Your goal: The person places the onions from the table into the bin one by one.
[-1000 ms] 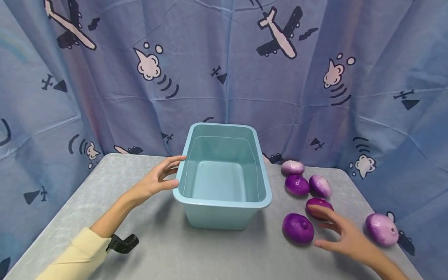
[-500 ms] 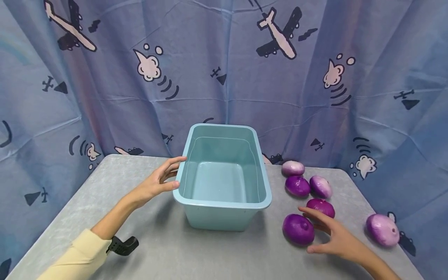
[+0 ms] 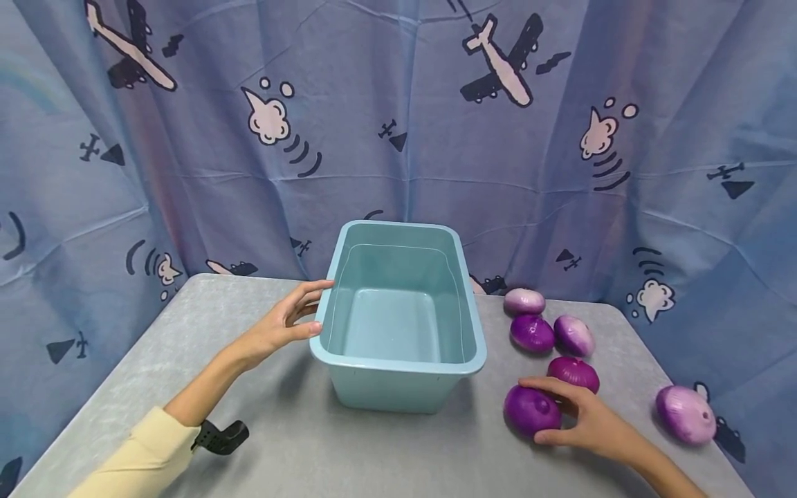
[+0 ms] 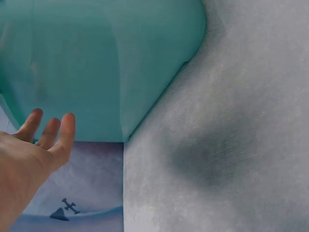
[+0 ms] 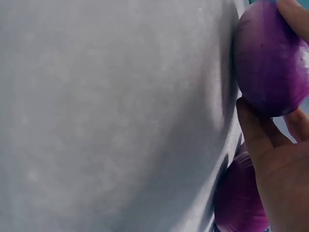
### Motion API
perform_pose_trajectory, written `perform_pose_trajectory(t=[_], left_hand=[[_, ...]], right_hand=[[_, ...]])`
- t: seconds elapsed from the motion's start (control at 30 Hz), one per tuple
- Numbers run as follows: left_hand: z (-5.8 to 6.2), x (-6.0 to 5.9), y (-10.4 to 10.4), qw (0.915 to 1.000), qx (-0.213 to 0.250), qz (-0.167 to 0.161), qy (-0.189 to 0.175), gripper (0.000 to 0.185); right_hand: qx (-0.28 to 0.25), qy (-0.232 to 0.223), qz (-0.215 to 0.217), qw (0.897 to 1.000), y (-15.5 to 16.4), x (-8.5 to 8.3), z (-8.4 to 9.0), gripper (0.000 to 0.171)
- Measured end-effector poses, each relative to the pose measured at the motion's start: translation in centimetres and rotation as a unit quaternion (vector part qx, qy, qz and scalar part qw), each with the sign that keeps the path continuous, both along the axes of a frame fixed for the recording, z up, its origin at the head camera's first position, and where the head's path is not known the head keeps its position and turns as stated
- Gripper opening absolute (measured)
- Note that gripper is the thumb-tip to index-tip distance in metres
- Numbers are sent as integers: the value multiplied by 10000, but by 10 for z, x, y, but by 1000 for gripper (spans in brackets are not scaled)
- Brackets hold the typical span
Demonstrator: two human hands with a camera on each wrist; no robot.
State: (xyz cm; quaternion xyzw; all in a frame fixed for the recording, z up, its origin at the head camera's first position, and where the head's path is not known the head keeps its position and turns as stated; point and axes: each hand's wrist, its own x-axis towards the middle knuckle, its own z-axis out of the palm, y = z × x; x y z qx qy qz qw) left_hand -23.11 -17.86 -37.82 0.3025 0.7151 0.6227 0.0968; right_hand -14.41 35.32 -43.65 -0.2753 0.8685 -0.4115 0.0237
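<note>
Grey table (image 3: 386, 449) before an airplane-print curtain (image 3: 398, 124); blue bin (image 3: 398, 315) stands mid-table, open side up. Left hand (image 3: 283, 325), fingers straight and relaxed, rests against the bin's left wall near the rim, holding nothing. Right hand (image 3: 588, 422) curls thumb and fingers round the nearest onion (image 3: 529, 409), which sits on the table right of the bin; four more onions (image 3: 551, 332) lie just behind it, and one paler onion (image 3: 685, 413) lies apart at far right.

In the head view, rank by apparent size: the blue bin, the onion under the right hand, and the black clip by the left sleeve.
1. Blue bin, clearly largest.
2. Onion that the right hand grips.
3. Black clip, smallest, though partly hidden by the sleeve.
</note>
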Motion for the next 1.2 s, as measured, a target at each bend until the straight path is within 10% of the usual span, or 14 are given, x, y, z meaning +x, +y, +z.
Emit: perform_pose_trajectory(t=[1.2], left_hand=[[6,-11,-2,9994,-173,284,-11,61]], right_hand=[[-601,617,-742,9935,-14,-57,86,67]])
